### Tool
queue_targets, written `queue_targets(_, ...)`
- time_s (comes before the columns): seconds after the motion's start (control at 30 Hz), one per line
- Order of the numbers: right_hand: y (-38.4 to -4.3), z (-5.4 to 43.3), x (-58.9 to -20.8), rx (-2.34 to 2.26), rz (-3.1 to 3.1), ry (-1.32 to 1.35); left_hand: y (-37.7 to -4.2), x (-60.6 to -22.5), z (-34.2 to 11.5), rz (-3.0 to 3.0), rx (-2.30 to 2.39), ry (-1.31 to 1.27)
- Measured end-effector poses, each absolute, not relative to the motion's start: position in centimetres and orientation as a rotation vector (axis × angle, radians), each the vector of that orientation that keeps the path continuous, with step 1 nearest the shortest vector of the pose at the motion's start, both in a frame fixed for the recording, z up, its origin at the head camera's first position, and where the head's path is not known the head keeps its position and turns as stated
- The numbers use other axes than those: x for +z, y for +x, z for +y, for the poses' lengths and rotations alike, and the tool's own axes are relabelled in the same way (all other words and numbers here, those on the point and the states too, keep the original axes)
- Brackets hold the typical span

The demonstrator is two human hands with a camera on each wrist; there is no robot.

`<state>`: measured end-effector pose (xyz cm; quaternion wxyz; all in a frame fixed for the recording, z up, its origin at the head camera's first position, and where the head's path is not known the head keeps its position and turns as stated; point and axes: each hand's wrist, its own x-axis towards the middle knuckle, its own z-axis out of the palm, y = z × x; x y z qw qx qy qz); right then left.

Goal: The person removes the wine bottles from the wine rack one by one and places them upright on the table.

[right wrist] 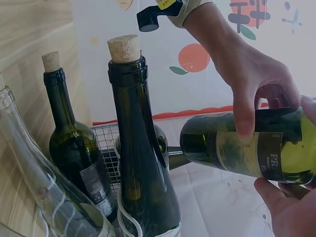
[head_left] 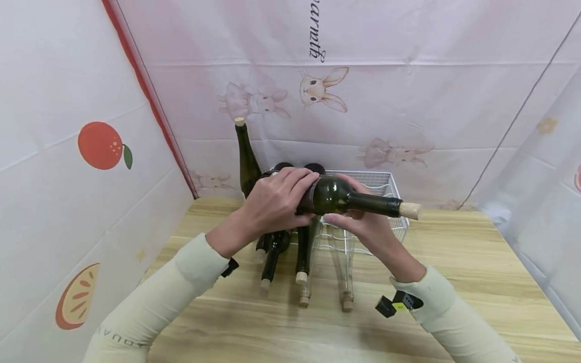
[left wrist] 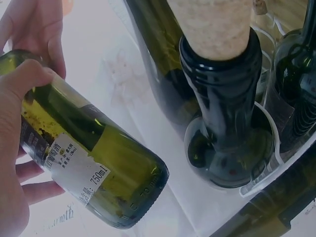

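Note:
Both hands hold a dark green wine bottle (head_left: 333,194) sideways above a white wire rack (head_left: 399,222). Its corked neck points right in the head view. My left hand (head_left: 277,199) grips the labelled body from above, toward the base. From the other side my right hand (head_left: 363,222) supports it near the shoulder, thumb along the lower side and fingers partly hidden behind the glass. A white sticker (left wrist: 76,168) marked 750ml shows on the bottle in the left wrist view.
Several corked bottles lie in the rack, necks toward me: dark green ones such as this bottle (head_left: 303,252) and clear ones such as this bottle (head_left: 347,272). A tall green bottle (head_left: 247,156) stands at back left. Beneath is a wooden table (head_left: 463,272); printed curtains (head_left: 408,101) surround it.

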<state>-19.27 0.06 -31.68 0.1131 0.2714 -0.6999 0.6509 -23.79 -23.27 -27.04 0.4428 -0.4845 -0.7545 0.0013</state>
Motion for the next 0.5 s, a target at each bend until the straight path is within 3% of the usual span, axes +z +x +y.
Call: queue_targets(0.5,-19.7,-0.2,-32.4,1.849,-1.971,0.901,-24.2,-26.6,-24.8,-1.899,-0.075,-1.144)
